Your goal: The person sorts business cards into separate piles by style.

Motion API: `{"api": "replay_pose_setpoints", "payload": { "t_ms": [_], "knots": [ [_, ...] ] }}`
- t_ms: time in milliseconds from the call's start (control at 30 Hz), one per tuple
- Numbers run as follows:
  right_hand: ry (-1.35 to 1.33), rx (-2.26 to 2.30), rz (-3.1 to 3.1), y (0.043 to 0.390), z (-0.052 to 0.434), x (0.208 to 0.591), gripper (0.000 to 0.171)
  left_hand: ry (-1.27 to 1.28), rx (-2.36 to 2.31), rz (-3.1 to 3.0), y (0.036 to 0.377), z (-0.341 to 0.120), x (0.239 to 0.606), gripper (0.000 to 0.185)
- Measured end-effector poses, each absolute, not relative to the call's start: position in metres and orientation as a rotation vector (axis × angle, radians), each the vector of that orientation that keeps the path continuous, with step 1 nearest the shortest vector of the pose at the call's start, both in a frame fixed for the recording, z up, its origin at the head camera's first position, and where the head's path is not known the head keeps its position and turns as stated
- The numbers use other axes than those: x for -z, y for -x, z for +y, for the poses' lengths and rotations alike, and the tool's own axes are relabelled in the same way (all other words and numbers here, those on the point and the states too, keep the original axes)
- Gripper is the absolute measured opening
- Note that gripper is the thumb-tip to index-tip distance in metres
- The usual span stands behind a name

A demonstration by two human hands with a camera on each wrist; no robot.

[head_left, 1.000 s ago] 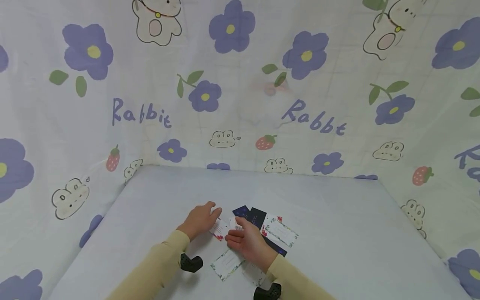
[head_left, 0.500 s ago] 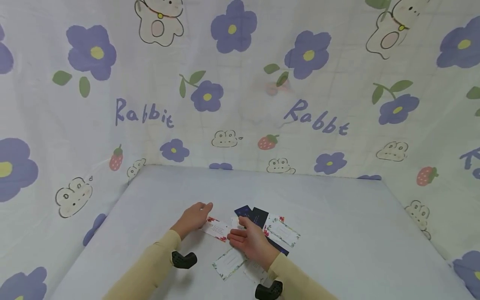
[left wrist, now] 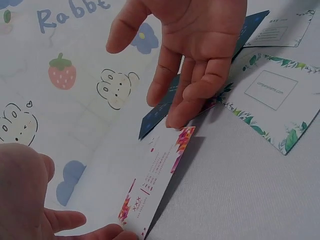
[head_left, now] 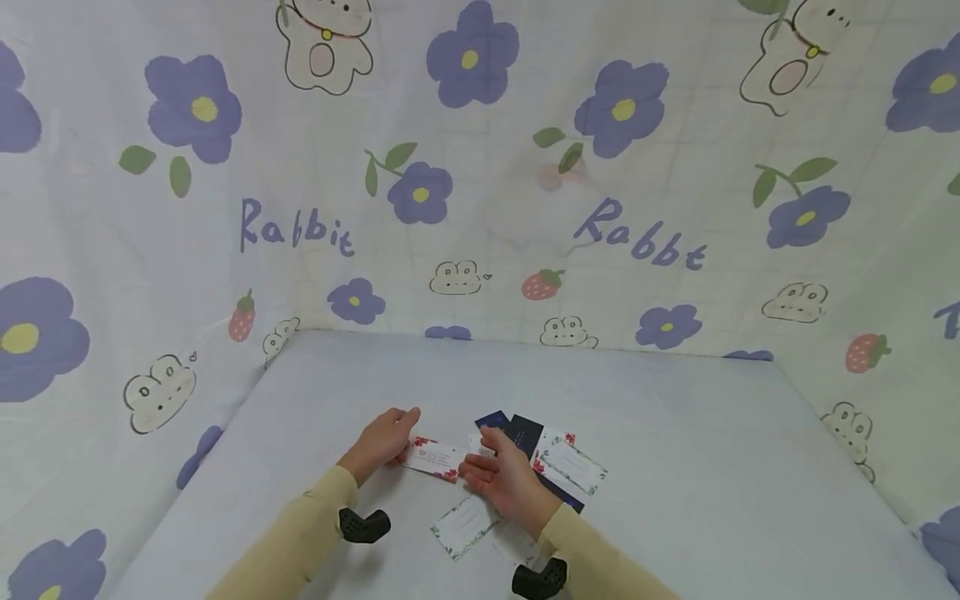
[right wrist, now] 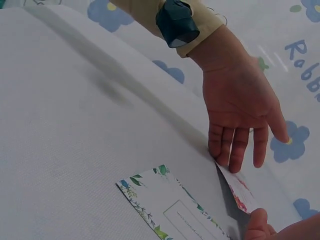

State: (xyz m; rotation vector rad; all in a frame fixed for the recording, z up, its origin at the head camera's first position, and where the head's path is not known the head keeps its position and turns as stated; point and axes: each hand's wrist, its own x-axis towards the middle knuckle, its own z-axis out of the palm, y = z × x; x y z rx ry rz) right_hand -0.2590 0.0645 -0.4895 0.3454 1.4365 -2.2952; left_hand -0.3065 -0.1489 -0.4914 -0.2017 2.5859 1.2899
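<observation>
Holding a white card with red flowers (head_left: 434,458) by its left end, the left hand (head_left: 381,439) touches it with its fingertips; the card tilts up off the table (head_left: 675,517), its right end near the fingers of the right hand (head_left: 504,478). In the left wrist view the right hand hangs above the card with fingers loosely extended and slightly apart, their tips just over the card's upper corner; whether they touch it cannot be told. The right wrist view shows the left hand's fingers straight and close together, tips pressed on the card's edge.

All of this lies near the front edge of the table, about midway along it. Behind and to the right of the right hand two dark blue cards (head_left: 517,430) overlap, and a white card with a leafy border (head_left: 573,467) lies partly over them, towards the right edge. Another leaf-bordered card (head_left: 463,525) rests flat on the table just in front of the hands. Both wrists wear cream sleeves (head_left: 300,542) with a black camera mount (head_left: 363,525) beneath each. A cloth printed with purple flowers, strawberries and the word "Rabbit" (head_left: 296,229) rises behind the table.
</observation>
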Motion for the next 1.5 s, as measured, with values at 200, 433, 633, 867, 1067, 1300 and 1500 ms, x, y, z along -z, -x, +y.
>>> {"api": "replay_pose_setpoints", "payload": {
  "t_ms": [200, 433, 633, 867, 1067, 1300, 1500],
  "knots": [
    [-0.307, 2.265, 1.508, 0.256, 0.061, 0.489, 0.071, 0.233, -1.356, 2.540, 0.304, -0.152, 0.496, 0.063],
    [-0.302, 2.211, 1.550, 0.249, 0.060, 0.489, 0.070, 0.265, -1.411, 2.494, 0.297, -0.155, 0.499, 0.062],
    [-0.242, 2.140, 1.612, 0.241, 0.061, 0.484, 0.072, 0.232, -1.407, 2.493, 0.285, -0.164, 0.499, 0.064],
    [-0.173, 2.101, 1.587, 0.231, 0.057, 0.479, 0.069, 0.182, -1.495, 2.395, 0.256, -0.188, 0.490, 0.063],
    [-0.175, 2.047, 1.522, 0.217, 0.042, 0.479, 0.072, 0.198, -1.594, 2.278, 0.229, -0.215, 0.482, 0.062],
    [-0.121, 2.010, 1.507, 0.204, 0.029, 0.481, 0.077, 0.245, -1.611, 2.218, 0.210, -0.233, 0.481, 0.063],
    [-0.096, 2.004, 1.501, 0.204, 0.035, 0.481, 0.078, 0.248, -1.634, 2.170, 0.211, -0.229, 0.483, 0.064]
  ]
}}
